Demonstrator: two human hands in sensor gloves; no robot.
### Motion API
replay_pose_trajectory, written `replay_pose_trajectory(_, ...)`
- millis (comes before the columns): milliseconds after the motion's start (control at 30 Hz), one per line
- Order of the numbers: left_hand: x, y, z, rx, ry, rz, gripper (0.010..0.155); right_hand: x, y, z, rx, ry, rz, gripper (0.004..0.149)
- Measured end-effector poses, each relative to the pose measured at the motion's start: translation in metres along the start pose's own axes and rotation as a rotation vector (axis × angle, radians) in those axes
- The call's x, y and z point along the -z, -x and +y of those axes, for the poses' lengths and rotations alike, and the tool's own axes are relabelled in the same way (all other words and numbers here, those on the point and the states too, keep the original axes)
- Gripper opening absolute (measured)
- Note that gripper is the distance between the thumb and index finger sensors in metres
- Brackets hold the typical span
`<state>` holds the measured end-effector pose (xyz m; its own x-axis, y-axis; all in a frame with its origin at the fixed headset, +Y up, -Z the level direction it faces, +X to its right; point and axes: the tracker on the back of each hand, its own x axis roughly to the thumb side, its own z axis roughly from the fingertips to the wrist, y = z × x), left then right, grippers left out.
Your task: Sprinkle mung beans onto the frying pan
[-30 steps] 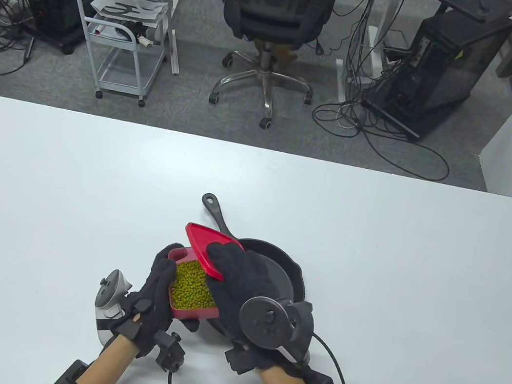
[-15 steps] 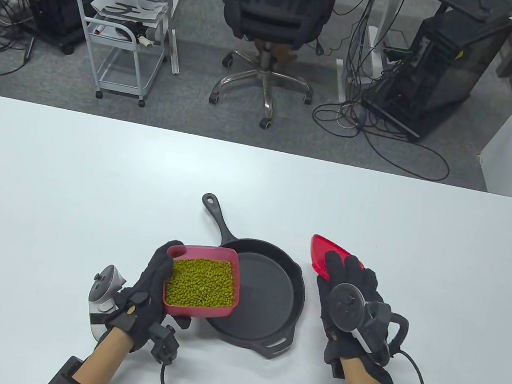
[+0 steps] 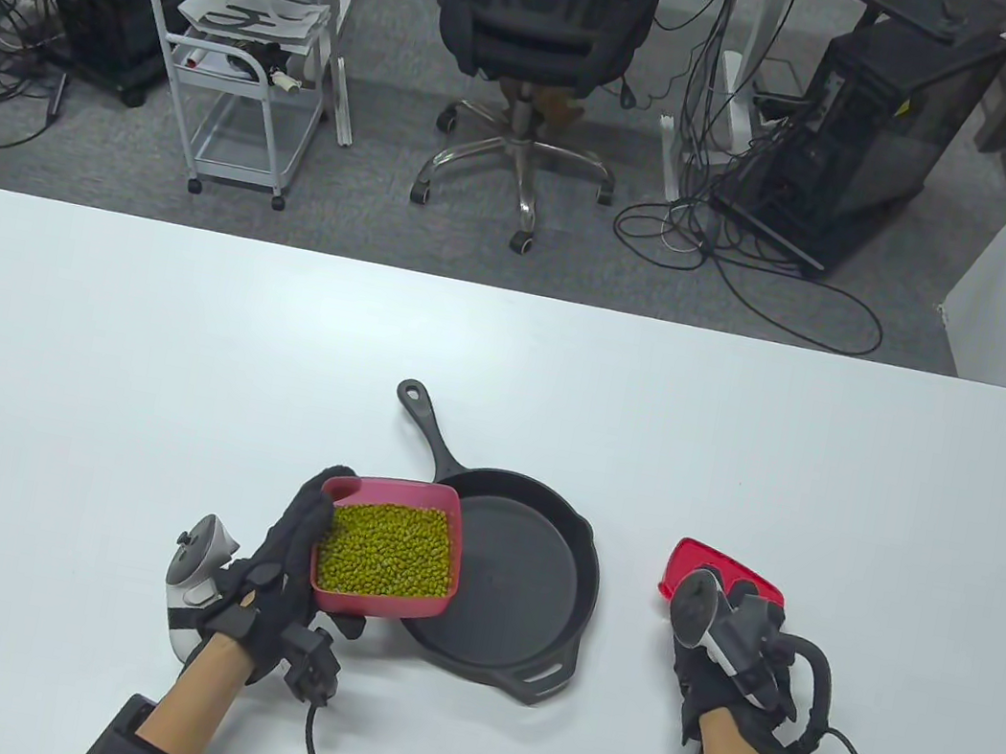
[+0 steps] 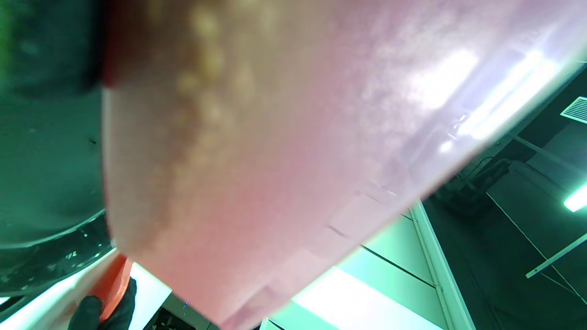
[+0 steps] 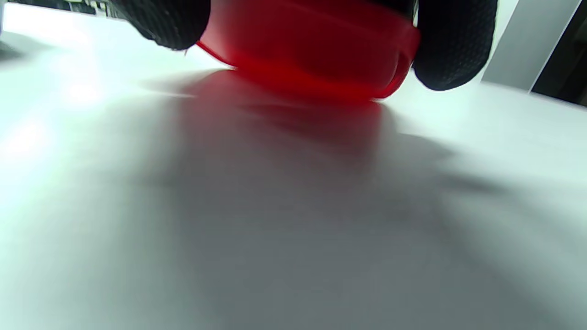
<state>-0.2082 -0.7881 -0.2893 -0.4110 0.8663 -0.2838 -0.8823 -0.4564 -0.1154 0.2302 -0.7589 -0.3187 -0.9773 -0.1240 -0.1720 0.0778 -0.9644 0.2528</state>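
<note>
A pink open box [image 3: 329, 592] full of green mung beans [image 3: 388, 548] is held by my left hand [image 3: 287, 553] just above the left rim of the black frying pan [image 3: 515, 584]. The pan lies on the white table with its handle [image 3: 428, 417] pointing away to the left, and its inside is bare. In the left wrist view the box's pink underside [image 4: 284, 137] fills the frame. My right hand [image 3: 723, 645] holds the red lid [image 3: 704, 563] low at the table, right of the pan. In the right wrist view the lid [image 5: 312, 50] sits between two fingertips [image 5: 454, 41].
The white table [image 3: 128, 350] reaches to the far edge. Beyond it on the floor stand an office chair [image 3: 536, 23], a white cart [image 3: 244, 79], computer cases and cables. Cables trail from both wrists over the near table edge.
My right hand lifted the red lid off the box, carried it right past the pan and lowered it toward the table. My left hand drew the box of beans slightly left.
</note>
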Motion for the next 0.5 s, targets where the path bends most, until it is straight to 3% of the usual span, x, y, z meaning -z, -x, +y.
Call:
replay_pose_trajectory(167, 0.000, 0.001, 0.003, 0.003, -0.020, 0.009, 0.070, 0.005, -0.002, 0.008, 0.009, -0.218, -0.039, 0.072)
replay_pose_trajectory(400, -0.001, 0.000, 0.004, 0.007, -0.041, 0.018, 0.070, 0.006, 0.002, -0.001, 0.085, -0.216, -0.027, 0.072)
replay_pose_trajectory(500, 0.000, -0.001, 0.005, 0.007, -0.049, 0.020, 0.070, 0.002, -0.008, -0.020, 0.117, -0.165, -0.068, 0.072)
